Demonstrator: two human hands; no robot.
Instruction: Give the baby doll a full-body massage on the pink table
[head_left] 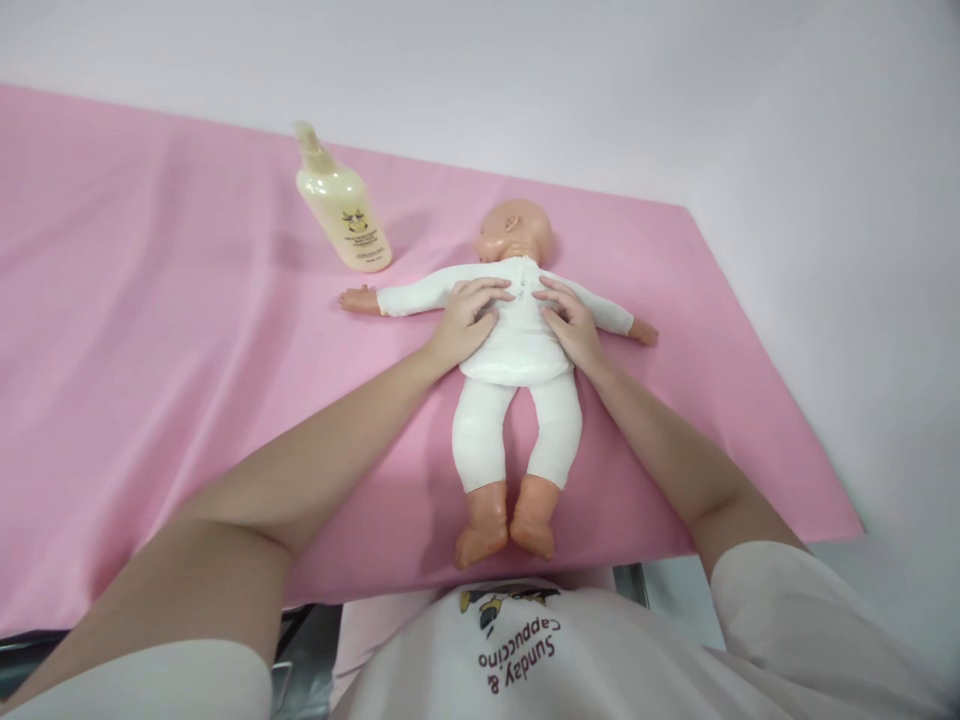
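Here, both of your hands lie flat on the doll [517, 345], which sits face down in the middle of the frame on the pink sheet [150, 350] covering the tabletop. Your left hand [472, 318] rests on the upper back to the left of the spine, its fingers [491, 290] slightly spread and pressed onto the white suit, gripping nothing. Your right hand [570, 322] rests on the other side of the back, its fingers [551, 290] likewise spread and laid on the cloth, the tips of the two hands nearly meeting just below the neck. The doll's head points toward the top of the frame, its arms stretch out to either side, and its bare feet point toward the bottom edge, near your shirt [600, 650]. A cream pump bottle [343, 205] stands upright in the upper left of centre, near the doll's outstretched arm but not touching it.
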